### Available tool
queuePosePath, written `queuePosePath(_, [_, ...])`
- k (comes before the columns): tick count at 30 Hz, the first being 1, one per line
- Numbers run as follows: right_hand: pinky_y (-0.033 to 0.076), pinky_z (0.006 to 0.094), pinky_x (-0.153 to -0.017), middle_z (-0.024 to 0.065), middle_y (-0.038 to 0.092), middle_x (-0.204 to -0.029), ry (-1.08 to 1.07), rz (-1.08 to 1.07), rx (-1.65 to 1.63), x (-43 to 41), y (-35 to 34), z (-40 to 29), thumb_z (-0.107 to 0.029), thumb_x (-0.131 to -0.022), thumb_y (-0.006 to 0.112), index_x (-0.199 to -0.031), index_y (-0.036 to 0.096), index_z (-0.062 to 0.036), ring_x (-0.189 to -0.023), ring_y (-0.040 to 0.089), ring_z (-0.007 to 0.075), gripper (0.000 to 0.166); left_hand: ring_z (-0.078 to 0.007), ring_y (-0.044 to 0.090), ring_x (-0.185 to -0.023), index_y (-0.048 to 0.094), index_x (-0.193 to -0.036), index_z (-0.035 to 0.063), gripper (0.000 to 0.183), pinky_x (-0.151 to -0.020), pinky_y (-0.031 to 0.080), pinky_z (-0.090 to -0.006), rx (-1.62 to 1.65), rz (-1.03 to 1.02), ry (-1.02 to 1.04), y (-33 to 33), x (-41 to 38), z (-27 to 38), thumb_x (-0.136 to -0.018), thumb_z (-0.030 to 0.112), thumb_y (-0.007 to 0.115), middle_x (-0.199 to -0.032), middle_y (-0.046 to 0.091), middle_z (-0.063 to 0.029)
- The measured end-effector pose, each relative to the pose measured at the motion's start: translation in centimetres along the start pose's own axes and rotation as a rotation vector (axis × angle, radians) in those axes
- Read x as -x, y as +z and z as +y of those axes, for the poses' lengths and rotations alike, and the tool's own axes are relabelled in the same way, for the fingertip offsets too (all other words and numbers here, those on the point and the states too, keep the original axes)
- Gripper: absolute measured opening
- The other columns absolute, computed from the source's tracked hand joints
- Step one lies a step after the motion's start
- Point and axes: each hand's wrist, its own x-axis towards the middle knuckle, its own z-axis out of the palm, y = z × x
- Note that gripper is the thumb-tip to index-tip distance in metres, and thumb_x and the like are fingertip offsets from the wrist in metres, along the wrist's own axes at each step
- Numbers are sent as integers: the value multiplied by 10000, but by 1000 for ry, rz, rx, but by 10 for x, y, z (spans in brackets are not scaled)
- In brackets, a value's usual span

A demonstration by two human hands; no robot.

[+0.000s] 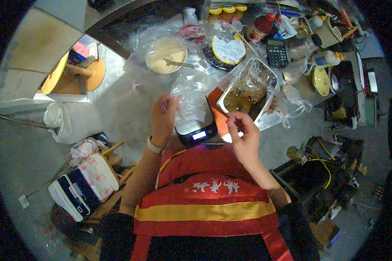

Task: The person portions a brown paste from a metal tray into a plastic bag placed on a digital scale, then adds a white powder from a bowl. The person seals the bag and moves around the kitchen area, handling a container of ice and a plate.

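My left hand [163, 114], curled, is at the left edge of a clear plastic bag [194, 86]; whether its fingers grip the plastic is unclear. The bag lies over a black digital kitchen scale [212, 132] with a lit display. My right hand [245, 132] has its thumb and fingers bent towards each other, by the near corner of a metal tray [219, 102]. Anything small between those fingertips is too blurred to tell. Brown food in liquid [248, 94] fills the tray, partly under plastic film. An orange-red surface [219, 119] shows between scale and tray.
Behind the bag, a bowl of pale powder [158, 58] has a spoon [179, 63] across it. A round lidded container [228, 50], a calculator [276, 53], a red sauce bottle [260, 27] and a yellow bowl [320, 81] crowd the table. A white sack [73, 120] stands at left.
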Motion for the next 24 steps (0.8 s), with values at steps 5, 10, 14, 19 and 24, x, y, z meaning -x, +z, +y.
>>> queuePosePath(5, [426, 374, -821, 179, 523, -1055, -329, -126, 129, 0, 18, -19, -160, -713, 702, -1109, 499, -6, -947, 525, 317, 471, -82, 476, -534, 570, -761, 14, 229, -511, 387, -229, 41, 97, -97, -12, 35, 17, -888, 201, 535, -591, 518, -2])
queuePosePath(10, [409, 427, -845, 201, 510, -1085, -443, -220, 203, 16, 45, -26, -162, -685, 705, -1124, 476, 2, -984, 504, 365, 522, -94, 464, -485, 573, -801, 3, 236, -467, 362, -228, 377, -3, -326, -10, 55, 31, -876, 226, 546, -568, 502, -18])
queuePosePath(14, [465, 379, -684, 177, 570, -937, -120, -317, 118, 10, 56, -9, -67, -717, 636, -968, 540, -3, -804, 575, 306, 276, -110, 470, -474, 530, -917, -12, 246, -449, 352, -237, 374, -55, -466, -19, 61, 28, -869, 228, 552, -555, 480, -21])
queuePosePath(19, [471, 391, -581, 132, 557, -809, -431, -258, 138, 18, 59, -6, 14, -751, 565, -849, 548, -28, -722, 588, 296, 108, -133, 504, -527, 414, -1129, -14, 389, -475, 391, -243, 290, 142, -329, -29, 60, -5, -848, 192, 589, -731, 523, -53])
queuePosePath(24, [434, 438, -871, 183, 520, -931, -489, -404, 274, 22, 60, 0, 52, -667, 587, -868, 536, -15, -964, 535, 368, 218, -169, 560, -681, 410, -1191, 23, 485, -566, 467, -260, -50, 67, 61, -32, 76, 13, -788, 146, 651, -960, 516, -97])
